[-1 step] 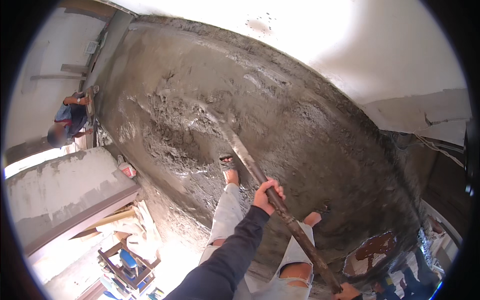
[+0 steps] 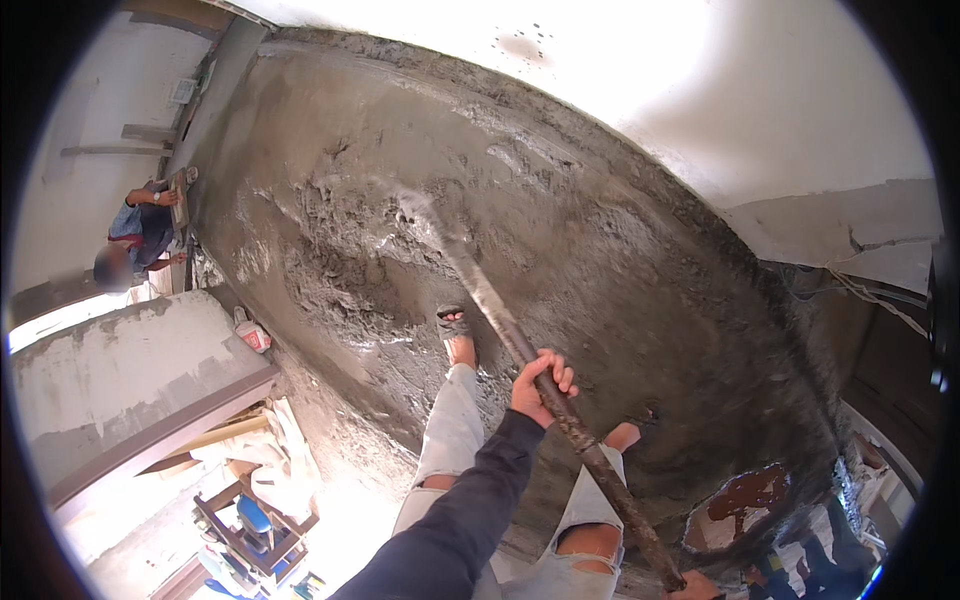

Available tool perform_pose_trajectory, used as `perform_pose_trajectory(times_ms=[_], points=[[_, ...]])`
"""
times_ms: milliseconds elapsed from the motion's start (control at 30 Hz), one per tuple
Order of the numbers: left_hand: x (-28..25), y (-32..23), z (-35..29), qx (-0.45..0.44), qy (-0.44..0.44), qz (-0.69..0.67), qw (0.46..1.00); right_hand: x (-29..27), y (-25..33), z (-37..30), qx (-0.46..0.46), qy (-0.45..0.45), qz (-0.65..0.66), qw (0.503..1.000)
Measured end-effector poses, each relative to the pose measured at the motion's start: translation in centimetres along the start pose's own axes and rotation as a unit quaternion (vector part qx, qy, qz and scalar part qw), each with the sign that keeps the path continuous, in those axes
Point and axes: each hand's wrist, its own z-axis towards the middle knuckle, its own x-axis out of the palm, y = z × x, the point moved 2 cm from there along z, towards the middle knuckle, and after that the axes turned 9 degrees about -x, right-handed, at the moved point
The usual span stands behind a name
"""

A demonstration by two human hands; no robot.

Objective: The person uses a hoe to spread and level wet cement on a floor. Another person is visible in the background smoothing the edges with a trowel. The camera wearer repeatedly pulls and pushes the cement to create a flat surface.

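Observation:
My left hand [image 2: 543, 387], below a dark sleeve, is wrapped around the middle of a long mud-smeared pole [image 2: 517, 343]. Near the lower edge my right hand [image 2: 697, 586] grips the pole's near end. The pole slants away to the upper left, and its far end, pale with wet mortar, meets the grey mortar layer [image 2: 560, 240]. Whatever head it carries there is blurred and I cannot make it out. Rough, churned mortar [image 2: 345, 260] lies left of that end. My sandalled left foot [image 2: 457, 335] stands in the mix, and my right foot [image 2: 624, 436] is farther right.
At the far left a person [image 2: 140, 235] crouches by the mortar's edge, holding a board-like tool [image 2: 180, 205]. A low plastered wall [image 2: 140, 365] and a white-and-red bag [image 2: 252, 332] border the left. A wooden frame [image 2: 255, 535] stands lower left; a brownish puddle [image 2: 740, 505] lies lower right.
The pole and my left hand have shifted very slightly up and to the right. My feet and the crouching person look almost the same.

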Motion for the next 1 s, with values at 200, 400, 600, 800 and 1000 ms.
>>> perform_pose_trajectory(times_ms=[200,400,600,800,1000], points=[[-2.7,9.4,7.8,-0.111,-0.187,-0.037,0.975,-1.7,0.4,-3.7,0.024,-0.35,0.003,0.936],[-6.0,22.8,10.6,-0.224,-0.294,-0.008,0.929,-5.4,-2.5,-8.7,0.137,-0.324,-0.076,0.933],[-6.4,16.1,12.0,-0.186,-0.304,-0.044,0.933,-11.0,0.3,-7.4,0.18,-0.304,-0.198,0.914],[-12.8,-10.2,17.3,-0.117,-0.331,0.013,0.936,-16.1,18.3,10.5,0.037,-0.304,-0.218,0.927],[-14.3,-27.9,15.9,-0.014,-0.355,0.046,0.934,-16.1,30.2,20.6,-0.059,-0.305,-0.232,0.922]])
